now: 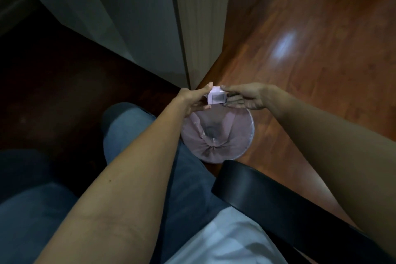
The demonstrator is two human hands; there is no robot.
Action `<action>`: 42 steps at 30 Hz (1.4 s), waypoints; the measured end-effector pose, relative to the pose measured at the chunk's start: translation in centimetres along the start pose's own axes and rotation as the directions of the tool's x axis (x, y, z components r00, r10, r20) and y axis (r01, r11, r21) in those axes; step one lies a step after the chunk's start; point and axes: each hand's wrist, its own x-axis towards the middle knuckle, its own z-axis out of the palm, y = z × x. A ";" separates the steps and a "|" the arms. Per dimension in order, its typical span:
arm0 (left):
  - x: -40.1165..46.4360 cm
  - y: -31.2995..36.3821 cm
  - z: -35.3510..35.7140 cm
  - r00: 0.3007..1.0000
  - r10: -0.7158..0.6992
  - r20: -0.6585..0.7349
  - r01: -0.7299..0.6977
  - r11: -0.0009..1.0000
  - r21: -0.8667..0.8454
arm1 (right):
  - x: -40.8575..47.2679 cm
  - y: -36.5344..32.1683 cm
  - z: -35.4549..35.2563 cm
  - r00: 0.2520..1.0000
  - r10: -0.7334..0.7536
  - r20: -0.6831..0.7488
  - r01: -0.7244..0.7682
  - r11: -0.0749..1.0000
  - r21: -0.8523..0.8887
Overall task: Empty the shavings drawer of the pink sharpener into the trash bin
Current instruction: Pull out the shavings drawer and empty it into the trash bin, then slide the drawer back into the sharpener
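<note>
Holding the pink drawer (216, 97) above the far rim of the trash bin (246, 146), I see both hands meeting on it. My left hand (196, 100) pinches its left side between thumb and fingers; my right hand (246, 97) has its thumb on the top right corner, fingers flat beneath. The bin, lined with a clear bag, stands on the wooden floor (321, 60) beside a chair armrest (267, 199).

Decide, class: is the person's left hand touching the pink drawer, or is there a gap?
Touching. The head view shows the left hand gripping the pink drawer, thumb on top, fingers underneath, no gap.
</note>
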 end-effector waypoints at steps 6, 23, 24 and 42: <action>-1.3 0.5 -1.7 0.980 0.132 0.149 -0.137 0.990 0.024 | -0.6 -0.3 -0.3 0.976 -0.208 0.060 0.206 0.978 0.040; -8.1 9.8 -2.1 0.791 0.591 0.157 -0.608 0.789 0.090 | -7.2 -7.7 1.7 0.724 -0.689 0.041 0.690 0.722 -0.043; -8.8 10.7 -2.1 0.778 0.607 0.160 -0.624 0.776 0.092 | -8.0 -8.5 1.8 0.709 -0.704 0.046 0.705 0.707 -0.047; -21.9 26.4 -5.8 0.523 0.844 0.120 -0.841 0.487 0.235 | -21.8 -23.4 7.8 0.430 -0.884 0.184 0.903 0.417 -0.104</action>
